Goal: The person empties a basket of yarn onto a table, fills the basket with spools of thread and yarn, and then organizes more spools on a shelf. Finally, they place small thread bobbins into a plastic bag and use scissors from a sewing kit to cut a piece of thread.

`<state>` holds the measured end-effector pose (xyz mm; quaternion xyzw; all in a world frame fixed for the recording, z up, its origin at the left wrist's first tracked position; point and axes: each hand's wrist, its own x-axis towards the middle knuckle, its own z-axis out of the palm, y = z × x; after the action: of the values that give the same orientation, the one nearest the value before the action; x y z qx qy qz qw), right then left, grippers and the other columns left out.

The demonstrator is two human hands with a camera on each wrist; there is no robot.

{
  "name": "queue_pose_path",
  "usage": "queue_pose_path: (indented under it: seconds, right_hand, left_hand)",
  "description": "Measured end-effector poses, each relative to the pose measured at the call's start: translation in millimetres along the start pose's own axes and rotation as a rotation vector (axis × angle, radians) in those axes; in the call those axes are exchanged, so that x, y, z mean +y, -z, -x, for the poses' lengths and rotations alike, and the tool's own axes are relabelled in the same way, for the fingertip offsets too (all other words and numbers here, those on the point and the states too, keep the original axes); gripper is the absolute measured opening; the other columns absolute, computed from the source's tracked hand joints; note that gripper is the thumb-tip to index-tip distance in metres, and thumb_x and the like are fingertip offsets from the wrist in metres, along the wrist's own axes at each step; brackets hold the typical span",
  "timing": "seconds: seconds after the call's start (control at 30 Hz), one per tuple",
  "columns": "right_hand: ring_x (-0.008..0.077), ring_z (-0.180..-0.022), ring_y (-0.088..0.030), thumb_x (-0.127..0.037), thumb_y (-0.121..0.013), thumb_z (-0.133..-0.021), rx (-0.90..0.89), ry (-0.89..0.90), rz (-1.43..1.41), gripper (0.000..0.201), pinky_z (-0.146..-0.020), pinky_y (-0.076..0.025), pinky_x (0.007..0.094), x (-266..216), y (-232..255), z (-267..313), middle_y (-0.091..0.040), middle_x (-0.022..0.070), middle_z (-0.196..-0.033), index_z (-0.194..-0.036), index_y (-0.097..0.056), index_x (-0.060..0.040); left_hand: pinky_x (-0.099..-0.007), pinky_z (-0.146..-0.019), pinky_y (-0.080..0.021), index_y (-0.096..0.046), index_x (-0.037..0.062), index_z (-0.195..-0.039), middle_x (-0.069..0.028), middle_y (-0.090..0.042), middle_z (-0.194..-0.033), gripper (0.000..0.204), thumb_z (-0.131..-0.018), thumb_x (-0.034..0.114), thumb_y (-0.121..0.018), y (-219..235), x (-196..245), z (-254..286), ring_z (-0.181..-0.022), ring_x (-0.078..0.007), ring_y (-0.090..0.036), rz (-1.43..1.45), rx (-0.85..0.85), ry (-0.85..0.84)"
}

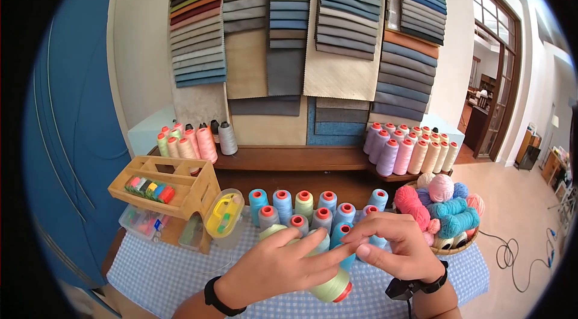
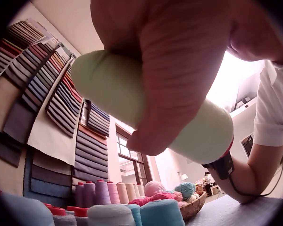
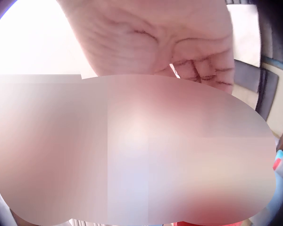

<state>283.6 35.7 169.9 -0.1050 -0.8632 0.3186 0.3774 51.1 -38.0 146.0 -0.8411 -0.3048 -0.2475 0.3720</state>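
My left hand point(image 1: 289, 265) grips a pale green cone of thread point(image 1: 332, 287), palm over it. The cone is tilted, its red end toward me. In the left wrist view the thumb wraps the cone point(image 2: 108, 84), held above the spools. My right hand point(image 1: 402, 242) is bent close to the left fingertips, thumb and forefinger near each other; I cannot tell whether they pinch a thread. A large blur covers most of the right wrist view below the right palm point(image 3: 155, 42). Blue, grey and green thread cones point(image 1: 282, 204) stand upright just beyond both hands.
A wooden organizer point(image 1: 205, 189) and yellow-lidded box point(image 1: 224, 213) stand left on the checked tablecloth point(image 1: 156, 265). A basket of yarn balls point(image 1: 442, 216) sits right. Behind, more cones point(image 1: 402, 157) line a wooden shelf point(image 1: 289, 159) beneath hanging fabric swatches point(image 1: 343, 66).
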Motion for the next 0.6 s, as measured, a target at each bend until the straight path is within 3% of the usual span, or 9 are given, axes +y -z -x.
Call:
queue_pose_path:
  seconds: [0.17,0.27,0.33,0.37,0.43,0.47,0.6]
  right_hand:
    - [0.0162,-0.082,-0.066,-0.012,-0.074,-0.092,-0.098,-0.048,-0.055,0.019,-0.070,-0.051,0.0297,7.4,-1.9,-3.0,-0.071,0.0101,-0.094,-0.106,-0.074,0.0006]
    - [0.0144,-0.070,-0.063,-0.015,-0.077,-0.090,-0.067,-0.042,-0.083,0.018,-0.063,-0.049,0.0279,6.7,-8.9,-2.9,-0.070,0.0072,-0.083,-0.101,-0.075,-0.0002]
    - [0.0128,-0.057,-0.056,-0.019,-0.080,-0.088,-0.078,-0.195,-0.086,0.020,-0.055,-0.045,0.0267,4.5,-14.2,-0.2,-0.065,0.0050,-0.067,-0.093,-0.075,-0.0003]
    - [0.0128,-0.057,-0.056,-0.019,-0.080,-0.088,-0.077,-0.196,-0.087,0.020,-0.055,-0.045,0.0267,4.9,-15.2,-0.9,-0.065,0.0050,-0.067,-0.093,-0.075,-0.0003]
    - [0.0117,-0.051,-0.052,-0.022,-0.082,-0.087,-0.192,-0.189,0.029,0.023,-0.050,-0.041,0.0265,6.1,-16.3,-1.6,-0.060,0.0053,-0.059,-0.087,-0.074,-0.0001]
    - [0.0142,-0.054,-0.057,-0.022,-0.080,-0.088,-0.223,-0.192,0.044,0.024,-0.051,-0.042,0.0286,5.8,-13.0,-2.2,-0.063,0.0096,-0.064,-0.086,-0.073,0.0006]
    - [0.0169,-0.061,-0.061,-0.022,-0.078,-0.090,-0.207,-0.148,-0.008,0.024,-0.056,-0.045,0.0296,3.6,-9.1,-0.8,-0.067,0.0088,-0.071,-0.087,-0.073,0.0002]
  left_hand:
    - [-0.0296,-0.074,-0.052,-0.072,0.0213,-0.097,0.0041,-0.064,-0.110,0.021,-0.076,0.020,-0.074,-5.5,-1.3,4.4,-0.103,-0.0163,-0.062,0.068,-0.062,-0.078]
    - [-0.0306,-0.075,-0.053,-0.070,0.0217,-0.096,0.0005,-0.064,-0.110,0.020,-0.077,0.018,-0.073,-4.2,1.5,4.7,-0.103,-0.0167,-0.061,0.082,-0.091,-0.059]
    - [-0.0306,-0.073,-0.052,-0.066,0.0220,-0.094,-0.0023,-0.064,-0.108,0.016,-0.078,0.018,-0.070,-8.8,4.4,7.4,-0.101,-0.0170,-0.060,0.097,-0.098,-0.069]
    - [-0.0306,-0.073,-0.052,-0.066,0.0220,-0.094,-0.0023,-0.064,-0.108,0.016,-0.078,0.018,-0.070,-11.2,6.6,8.0,-0.101,-0.0170,-0.060,0.097,-0.098,-0.069]
    - [-0.0302,-0.072,-0.050,-0.062,0.0216,-0.091,-0.0042,-0.064,-0.105,0.012,-0.081,0.019,-0.067,-15.1,10.7,8.2,-0.099,-0.0173,-0.059,0.098,-0.109,-0.101]
    - [-0.0292,-0.072,-0.049,-0.062,0.0214,-0.092,-0.0049,-0.063,-0.101,0.010,-0.082,0.020,-0.066,-12.5,9.7,7.6,-0.099,-0.0167,-0.059,0.069,-0.145,-0.111]
    - [-0.0288,-0.072,-0.045,-0.064,0.0175,-0.098,0.0015,-0.062,-0.096,0.014,-0.086,0.024,-0.065,-9.5,7.6,6.2,-0.105,-0.0172,-0.059,0.075,-0.142,-0.115]
